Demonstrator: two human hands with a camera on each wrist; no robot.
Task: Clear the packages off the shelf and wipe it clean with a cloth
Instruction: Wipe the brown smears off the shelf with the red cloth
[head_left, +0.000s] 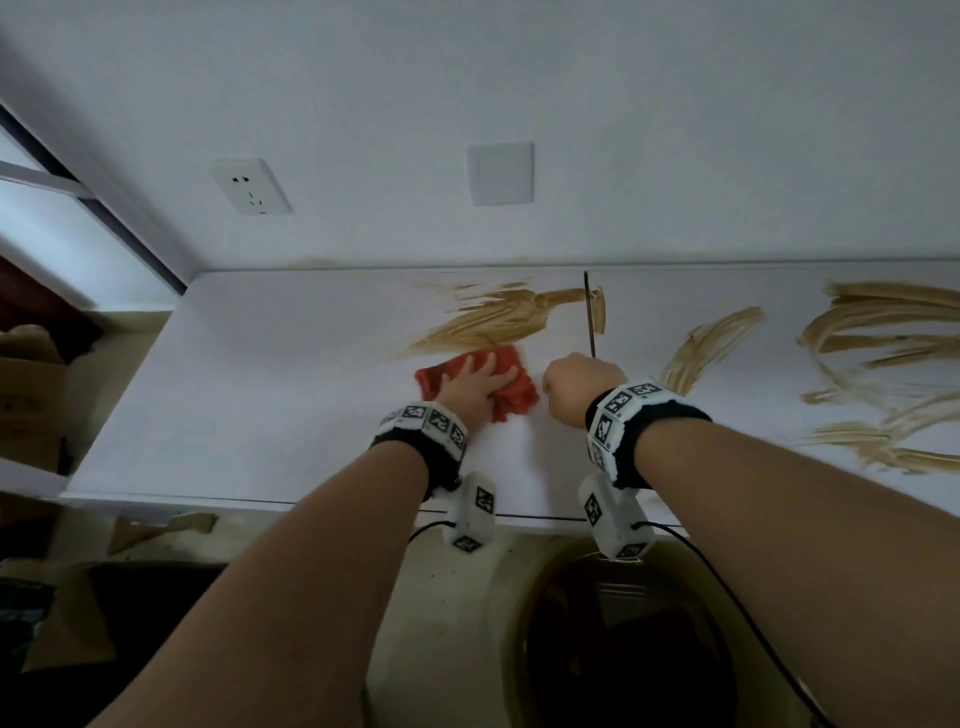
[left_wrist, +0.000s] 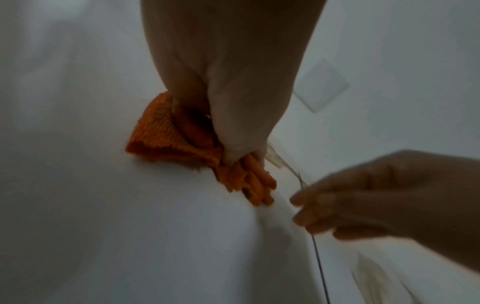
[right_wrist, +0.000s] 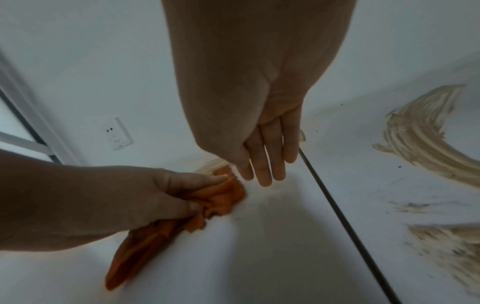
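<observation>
Right hand (right_wrist: 262, 156): near the front edge, fingers straight and together, holding nothing, poised just beside the cloth.
Left hand (head_left: 475, 387): fingers bunched on the crumpled orange-red terry cloth (head_left: 498, 387), pressing it to the flat white shelf (head_left: 249, 395).
Cloth position: left of the dark seam (head_left: 590, 322), at the lower edge of the nearest tan smear (head_left: 498, 317).
Beyond: more tan streaks (head_left: 878, 332) to the right; no packages visible.
Risk: a loaded cloth could merely spread residue, or push it into the seam.

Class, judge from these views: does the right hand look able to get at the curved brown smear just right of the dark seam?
Probably yes: the right hand is empty, the curved smear lies uncovered, nothing between.
</observation>
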